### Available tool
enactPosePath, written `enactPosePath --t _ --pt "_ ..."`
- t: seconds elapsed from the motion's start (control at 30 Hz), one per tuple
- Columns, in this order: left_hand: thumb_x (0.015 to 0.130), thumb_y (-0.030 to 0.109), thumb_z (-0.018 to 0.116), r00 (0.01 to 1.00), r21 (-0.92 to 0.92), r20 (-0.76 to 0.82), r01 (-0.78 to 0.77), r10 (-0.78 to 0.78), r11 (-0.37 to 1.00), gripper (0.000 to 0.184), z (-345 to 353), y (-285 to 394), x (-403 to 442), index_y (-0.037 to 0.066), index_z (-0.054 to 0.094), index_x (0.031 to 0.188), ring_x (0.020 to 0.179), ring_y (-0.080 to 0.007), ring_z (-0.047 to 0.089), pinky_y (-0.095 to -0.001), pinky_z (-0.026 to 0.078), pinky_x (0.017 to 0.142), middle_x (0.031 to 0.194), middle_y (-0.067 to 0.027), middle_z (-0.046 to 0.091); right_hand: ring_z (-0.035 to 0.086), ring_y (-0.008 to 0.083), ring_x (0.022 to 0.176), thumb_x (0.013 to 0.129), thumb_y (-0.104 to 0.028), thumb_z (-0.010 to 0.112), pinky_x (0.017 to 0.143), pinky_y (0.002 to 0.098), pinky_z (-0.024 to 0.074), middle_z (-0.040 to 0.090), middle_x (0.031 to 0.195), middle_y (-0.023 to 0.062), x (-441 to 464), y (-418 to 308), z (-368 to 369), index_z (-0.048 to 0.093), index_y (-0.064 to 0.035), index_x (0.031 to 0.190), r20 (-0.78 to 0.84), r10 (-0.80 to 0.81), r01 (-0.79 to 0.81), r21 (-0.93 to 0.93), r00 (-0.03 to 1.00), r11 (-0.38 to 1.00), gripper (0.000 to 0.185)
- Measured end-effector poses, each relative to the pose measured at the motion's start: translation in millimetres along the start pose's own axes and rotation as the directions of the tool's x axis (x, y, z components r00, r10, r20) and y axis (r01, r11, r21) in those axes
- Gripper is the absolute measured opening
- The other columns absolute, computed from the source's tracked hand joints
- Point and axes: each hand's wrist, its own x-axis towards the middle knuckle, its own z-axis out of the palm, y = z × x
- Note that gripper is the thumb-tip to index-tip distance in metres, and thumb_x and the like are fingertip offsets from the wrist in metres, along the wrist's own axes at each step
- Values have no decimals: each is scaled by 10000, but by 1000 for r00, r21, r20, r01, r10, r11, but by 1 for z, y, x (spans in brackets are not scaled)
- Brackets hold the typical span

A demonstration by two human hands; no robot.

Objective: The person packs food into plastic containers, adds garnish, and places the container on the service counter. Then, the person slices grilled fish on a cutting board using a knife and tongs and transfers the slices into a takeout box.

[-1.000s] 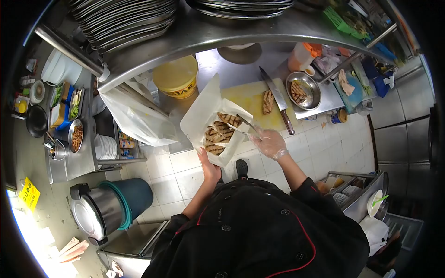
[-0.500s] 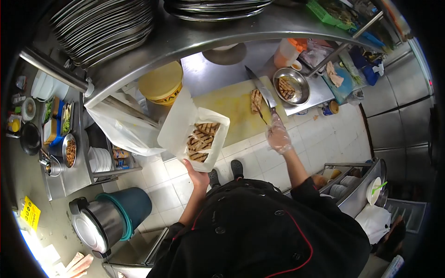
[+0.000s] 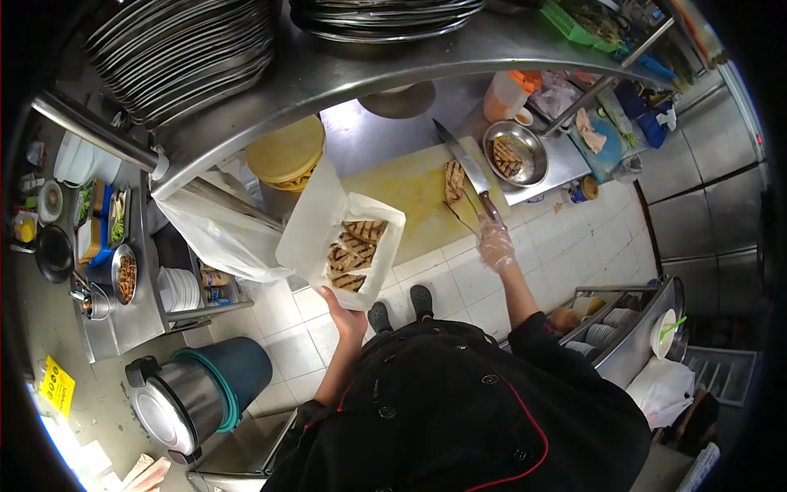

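My left hand (image 3: 344, 318) holds the near edge of an open white takeaway box (image 3: 310, 221). Several pieces of grilled meat (image 3: 352, 256) lie inside it. In its clear glove, my right hand (image 3: 496, 244) is closed on metal tongs (image 3: 465, 215), whose tips are spread beside one grilled piece (image 3: 454, 181) on the yellow cutting board (image 3: 414, 193). Next to that piece lies a large knife (image 3: 467, 162), its handle just beyond my right hand. A round metal bowl (image 3: 537, 160) with another grilled piece stands right of the knife.
A yellow-lidded bucket (image 3: 285, 152) and a white plastic bag (image 3: 217, 230) are left of the board. Stacked metal plates (image 3: 184, 61) sit on the overhead shelf (image 3: 361, 70). A rice cooker (image 3: 168, 402) and a teal bin (image 3: 238, 373) stand at lower left.
My right hand has moved with the tongs from the box to the piece on the board. My left hand and the box have shifted left in view.
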Motion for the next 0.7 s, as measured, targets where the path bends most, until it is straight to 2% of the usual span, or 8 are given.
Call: enactPosePath --t 0.07,0.17,0.27,0.37,0.47,0.7 --pt "912 529 399 1000 -6 -9 17 -17 1000 677 2 1 0 64 253 1383 1272 -278 360 -422 304 1055 1389 -110 357 595 298 916 790 -121 483 793 380 468 616 966 176 10 16 -9 451 -23 1231 286 83 -65 -72 955 995 453" --pt "914 527 397 1000 -3 -8 -11 11 1000 677 4 1 0 59 255 1382 1273 -280 359 -422 302 1055 1388 -114 359 596 309 910 792 -115 474 794 379 470 618 960 183 19 30 -14 473 -15 1194 249 -19 36 -61 968 998 414" --pt "917 517 398 1000 -3 -16 -10 10 1000 670 6 1 -2 56 254 1382 1273 -280 360 -425 302 1055 1385 -116 362 593 318 902 790 -104 468 806 385 466 621 930 194 28 39 -6 497 -16 1156 180 -53 42 66 982 997 378" --pt "921 507 399 1000 -31 -19 1 -2 1000 659 4 -2 -2 56 257 1379 1268 -279 365 -426 308 1052 1383 -116 364 596 335 873 796 -97 456 819 401 459 624 915 199 29 31 0 526 -26 1119 149 -50 36 95 988 995 337" --pt "923 503 399 1000 -18 -10 -25 25 1000 652 7 -2 -4 54 262 1375 1262 -278 374 -425 316 1047 1376 -115 372 597 334 864 800 -101 457 820 405 454 621 880 210 26 12 -11 544 5 1079 151 -10 -16 171 988 985 311" --pt "923 501 402 1000 -8 -18 -19 19 1000 635 11 1 -8 61 272 1362 1251 -276 386 -424 334 1034 1360 -109 386 591 344 865 881 -263 443 813 408 447 618 899 220 21 -27 -31 501 58 1167 151 48 -66 120 987 991 433"
